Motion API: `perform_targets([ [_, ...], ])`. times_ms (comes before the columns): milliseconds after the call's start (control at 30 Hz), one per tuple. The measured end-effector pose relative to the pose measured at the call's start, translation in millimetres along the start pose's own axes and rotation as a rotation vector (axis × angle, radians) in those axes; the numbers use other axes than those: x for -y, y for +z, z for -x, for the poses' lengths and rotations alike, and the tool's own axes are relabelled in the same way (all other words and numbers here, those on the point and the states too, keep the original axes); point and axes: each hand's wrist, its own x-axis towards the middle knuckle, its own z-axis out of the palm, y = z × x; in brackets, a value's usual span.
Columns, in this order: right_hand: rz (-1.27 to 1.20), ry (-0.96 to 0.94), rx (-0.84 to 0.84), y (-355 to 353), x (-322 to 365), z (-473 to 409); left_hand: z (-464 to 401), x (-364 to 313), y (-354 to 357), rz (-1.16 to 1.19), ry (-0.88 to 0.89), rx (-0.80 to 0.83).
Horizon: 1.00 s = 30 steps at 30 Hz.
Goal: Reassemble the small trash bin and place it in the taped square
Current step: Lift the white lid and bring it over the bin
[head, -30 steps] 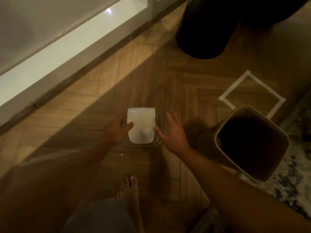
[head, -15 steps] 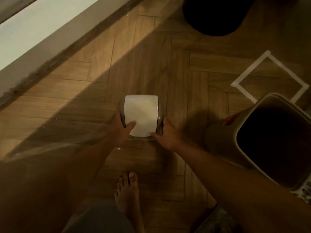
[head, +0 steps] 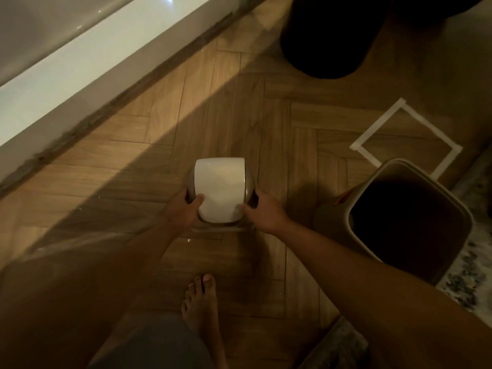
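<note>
Herringbone wood floor [head: 138,166], on which are seen the open bin body [head: 458,227], a taped square [head: 404,139] just beyond it, a dark round object [head: 327,41], a patterned rug [head: 468,283] and a bare foot [head: 202,307].

Left hand [head: 182,210] and right hand [head: 265,212] clasp the white lid [head: 219,190], left of the open bin [head: 407,222].

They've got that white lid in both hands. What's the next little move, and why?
Probably carry the lid right and set it onto the open bin. The left hand and right hand grip its two sides, the bin stands topless, and it sits outside the taped square.
</note>
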Motion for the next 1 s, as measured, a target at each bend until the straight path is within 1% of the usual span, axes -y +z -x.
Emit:
perform_targets([
  [100,-0.009,-0.012,-0.040,-15,15,17,10,-6,-13,-0.008,-0.007,-0.001],
  [233,-0.030,-0.031,-0.129,-37,33,42,37,-31,-26,-0.065,0.040,0.006],
  [400,-0.058,-0.089,-0.238,-67,52,76,74,-83,-41,-0.052,0.155,-0.033],
  [500,-0.086,-0.128,-0.292,-81,59,97,95,-95,-52,-0.048,0.239,0.001],
  [600,-0.128,-0.168,-0.318,-93,65,119,117,-104,-59,-0.029,0.277,0.035],
  [833,-0.166,-0.218,-0.420,-125,70,172,161,-145,-65,0.005,0.445,0.059],
  [1000,-0.241,-0.256,-0.559,-143,64,201,187,-178,-51,0.004,0.557,0.038],
])
